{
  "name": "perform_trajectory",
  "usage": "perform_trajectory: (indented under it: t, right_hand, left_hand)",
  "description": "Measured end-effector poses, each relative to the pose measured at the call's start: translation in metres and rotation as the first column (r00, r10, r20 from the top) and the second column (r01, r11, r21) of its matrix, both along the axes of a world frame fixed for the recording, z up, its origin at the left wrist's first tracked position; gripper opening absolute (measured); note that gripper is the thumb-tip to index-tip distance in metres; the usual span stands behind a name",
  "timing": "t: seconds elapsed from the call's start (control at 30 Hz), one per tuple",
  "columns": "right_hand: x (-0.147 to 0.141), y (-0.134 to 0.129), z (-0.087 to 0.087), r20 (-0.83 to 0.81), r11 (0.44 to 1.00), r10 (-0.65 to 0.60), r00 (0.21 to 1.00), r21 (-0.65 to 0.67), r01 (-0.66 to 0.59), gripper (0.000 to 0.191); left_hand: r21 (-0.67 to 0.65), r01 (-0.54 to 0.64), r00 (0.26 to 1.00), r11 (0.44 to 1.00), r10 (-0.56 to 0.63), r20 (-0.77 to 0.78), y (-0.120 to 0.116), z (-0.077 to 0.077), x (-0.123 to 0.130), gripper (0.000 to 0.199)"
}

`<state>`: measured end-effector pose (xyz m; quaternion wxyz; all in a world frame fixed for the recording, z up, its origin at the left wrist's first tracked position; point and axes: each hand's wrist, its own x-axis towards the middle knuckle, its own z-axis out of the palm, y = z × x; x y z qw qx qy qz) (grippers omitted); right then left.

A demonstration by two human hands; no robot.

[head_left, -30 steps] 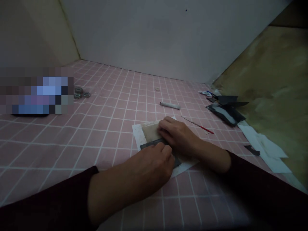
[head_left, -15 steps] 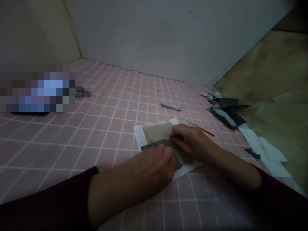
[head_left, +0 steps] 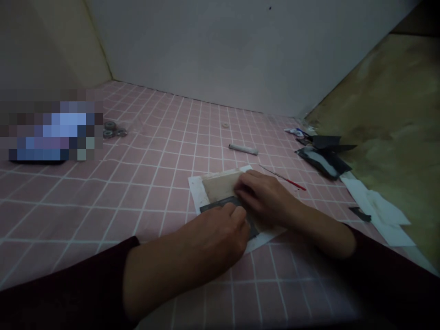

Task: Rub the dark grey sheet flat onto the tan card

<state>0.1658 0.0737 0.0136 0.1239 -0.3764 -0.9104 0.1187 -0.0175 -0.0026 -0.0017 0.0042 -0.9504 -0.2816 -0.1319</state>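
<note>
A beige flat sheet or board (head_left: 220, 185) lies on white paper (head_left: 195, 189) in front of me. Over its near part is a dark grey flat piece (head_left: 215, 202). My left hand (head_left: 223, 233) rests on the dark piece with its fingers curled and closed; whatever the fingertips grip is hidden beneath them. My right hand (head_left: 259, 195) is at the right edge of the dark piece, its fingers bent and pinched together. Anything between those fingers is too dark and small to make out.
Beyond the paper lie a grey tube-like stick (head_left: 243, 149) and a thin red-handled tool (head_left: 285, 178). Black scraps and a pouch (head_left: 323, 160) sit at the right, near white paper strips (head_left: 381, 211). Small metal rings (head_left: 110, 129) and a blurred-out device (head_left: 55, 137) are at the left.
My right hand has shifted slightly left along the dark piece's edge. My left hand stays in place on it. The whole view has moved a little.
</note>
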Motion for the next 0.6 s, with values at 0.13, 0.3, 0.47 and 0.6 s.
perform_trajectory:
  t: [0.13,0.3,0.47,0.6]
  right_hand:
    - [-0.010,0.005,0.001,-0.073,0.999,0.037,0.997,0.004,-0.037,0.010]
    - [0.006,-0.001,0.008,0.045,1.000,-0.008,0.999,-0.006,0.008,0.012]
    - [-0.007,0.004,0.001,0.001,0.999,0.013,1.000,0.051,-0.013,0.009]
    - [0.000,0.001,0.002,-0.006,0.999,0.032,0.999,0.026,-0.032,0.012]
  left_hand:
    - [0.006,-0.004,1.000,1.000,0.004,0.018,0.000,-0.001,0.000,0.012]
    - [-0.006,0.028,0.999,1.000,-0.027,0.022,0.001,0.000,0.000,0.012]
    - [0.008,-0.004,1.000,1.000,0.004,0.010,0.000,-0.001,0.002,0.015]
    - [0.019,0.005,1.000,1.000,-0.005,0.011,0.001,-0.001,0.001,0.012]
